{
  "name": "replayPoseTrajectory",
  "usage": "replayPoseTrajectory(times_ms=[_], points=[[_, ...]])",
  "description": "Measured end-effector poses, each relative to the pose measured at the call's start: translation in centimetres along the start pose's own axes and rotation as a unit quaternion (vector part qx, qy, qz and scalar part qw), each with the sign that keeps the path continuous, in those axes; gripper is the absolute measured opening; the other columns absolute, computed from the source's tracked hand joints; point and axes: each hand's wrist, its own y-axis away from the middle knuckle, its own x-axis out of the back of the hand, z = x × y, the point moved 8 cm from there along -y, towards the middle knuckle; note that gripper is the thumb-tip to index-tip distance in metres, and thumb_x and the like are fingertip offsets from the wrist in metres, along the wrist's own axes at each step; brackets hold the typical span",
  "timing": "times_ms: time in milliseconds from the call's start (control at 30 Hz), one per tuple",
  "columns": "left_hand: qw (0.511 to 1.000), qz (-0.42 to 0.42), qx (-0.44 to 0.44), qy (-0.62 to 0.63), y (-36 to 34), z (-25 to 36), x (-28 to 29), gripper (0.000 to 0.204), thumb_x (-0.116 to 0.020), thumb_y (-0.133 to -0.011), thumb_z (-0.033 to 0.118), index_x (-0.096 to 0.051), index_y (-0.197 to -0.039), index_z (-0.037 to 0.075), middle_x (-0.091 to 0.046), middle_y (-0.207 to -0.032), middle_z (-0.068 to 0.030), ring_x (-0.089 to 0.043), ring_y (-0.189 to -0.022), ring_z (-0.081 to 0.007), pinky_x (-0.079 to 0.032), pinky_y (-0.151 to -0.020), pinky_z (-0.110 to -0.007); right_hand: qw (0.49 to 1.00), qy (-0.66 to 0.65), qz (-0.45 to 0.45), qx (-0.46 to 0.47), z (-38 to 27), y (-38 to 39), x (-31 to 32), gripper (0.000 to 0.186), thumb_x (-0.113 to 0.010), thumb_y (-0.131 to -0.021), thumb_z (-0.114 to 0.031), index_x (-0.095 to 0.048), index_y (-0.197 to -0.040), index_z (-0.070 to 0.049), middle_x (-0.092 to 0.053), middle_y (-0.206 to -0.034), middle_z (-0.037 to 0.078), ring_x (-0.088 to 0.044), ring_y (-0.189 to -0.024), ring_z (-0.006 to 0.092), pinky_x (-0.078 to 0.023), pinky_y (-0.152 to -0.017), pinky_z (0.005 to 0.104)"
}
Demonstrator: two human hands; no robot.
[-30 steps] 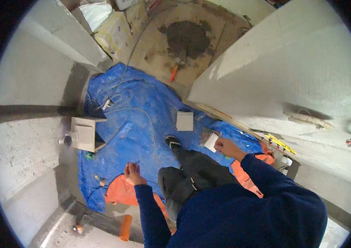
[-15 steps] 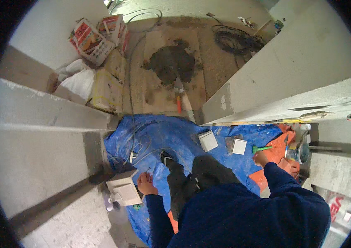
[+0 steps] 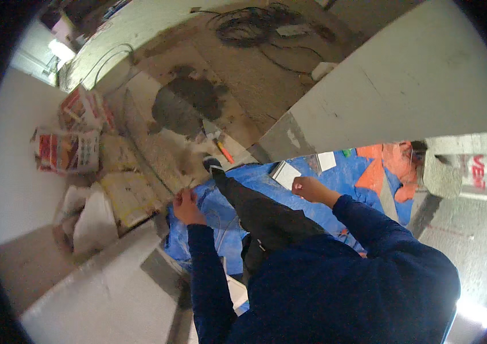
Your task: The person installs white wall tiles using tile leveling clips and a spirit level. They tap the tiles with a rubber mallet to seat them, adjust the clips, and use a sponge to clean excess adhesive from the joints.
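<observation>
My left hand (image 3: 187, 207) is raised over the left edge of the blue tarp (image 3: 212, 209). Its fingers are drawn together, and a thin small thing seems to stick out at the fingertips, too small to name. My right hand (image 3: 315, 190) is curled closed above the tarp, beside a stack of white tiles (image 3: 285, 174). What it holds, if anything, is hidden. Ahead lies a trowel with an orange handle (image 3: 225, 151), its blade beside a dark patch of wet mortar (image 3: 187, 106) on a board. My foot (image 3: 213, 165) is near the trowel.
Printed bags (image 3: 68, 150) and yellow-strapped boxes (image 3: 131, 198) line the left wall. A black cable coil (image 3: 246, 27) lies far ahead. A wall end (image 3: 369, 92) juts in from the right. Another white tile (image 3: 326, 161) and orange sheeting (image 3: 375, 175) lie at the right.
The view has turned to the right, and one leg has stepped forward to the tarp's far edge. My right hand has moved away from the green-handled tool, which stays near the tiles.
</observation>
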Motion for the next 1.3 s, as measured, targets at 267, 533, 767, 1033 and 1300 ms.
replayPoseTrajectory(times_ms=[267, 533, 767, 1033, 1300], points=[[0.958, -0.254, 0.073, -0.115, -6.6, 2.8, -23.2, 0.033, -0.070, -0.092, 0.009, -0.060, -0.121, -0.004, -0.067, -0.110, -0.0113, -0.066, -0.095, -0.0188, -0.054, -0.082, -0.029, 0.998, -0.002, 0.053, 0.027, -8.6, -12.7, -0.5, 0.021, -0.065, -0.090, -0.029, -0.061, -0.090, -0.008, -0.065, -0.084, 0.013, -0.065, -0.083, 0.0357, -0.051, -0.073, 0.0469], [0.867, -0.361, 0.052, -0.340, -21.8, 3.9, -18.4, 0.042, -0.072, -0.093, 0.013, -0.059, -0.129, -0.004, -0.066, -0.123, -0.0109, -0.062, -0.111, -0.0206, -0.048, -0.099, -0.035, 0.992, -0.055, 0.102, -0.055, -13.6, -22.9, 5.5, 0.023, -0.068, -0.087, -0.030, -0.065, -0.093, -0.008, -0.069, -0.089, 0.014, -0.067, -0.087, 0.0343, -0.052, -0.076, 0.0467], [0.717, -0.160, 0.174, -0.656, -30.0, 18.0, 14.8, 0.025, -0.062, -0.092, 0.034, -0.064, -0.095, 0.009, -0.068, -0.085, -0.0124, -0.067, -0.078, -0.0293, -0.053, -0.064, -0.045, 0.986, 0.123, 0.093, -0.063, -7.2, -25.0, 3.9, 0.027, -0.068, -0.082, -0.030, -0.067, -0.078, -0.003, -0.066, -0.082, 0.021, -0.064, -0.079, 0.0407, -0.051, -0.070, 0.0517], [0.892, 0.226, 0.196, -0.340, -24.8, 22.1, 20.7, 0.058, -0.054, -0.098, 0.059, -0.062, -0.077, 0.005, -0.055, -0.060, -0.0076, -0.050, -0.043, -0.0172, -0.037, -0.038, -0.031, 0.995, -0.023, 0.040, -0.093, -1.8, -22.2, 1.7, 0.014, -0.069, -0.070, -0.030, -0.067, -0.066, -0.017, -0.061, -0.068, 0.005, -0.065, -0.073, 0.0288, -0.051, -0.062, 0.0453], [0.903, 0.065, 0.073, -0.418, -30.9, 24.0, 8.0, 0.049, -0.065, -0.097, 0.039, -0.069, -0.066, 0.001, -0.066, -0.061, -0.0071, -0.061, -0.057, -0.0153, -0.047, -0.057, -0.035, 0.978, -0.119, 0.115, -0.128, -5.8, -29.3, 8.4, 0.012, -0.071, -0.080, -0.016, -0.065, -0.077, -0.007, -0.064, -0.072, 0.009, -0.063, -0.064, 0.0226, -0.052, -0.057, 0.0382]])
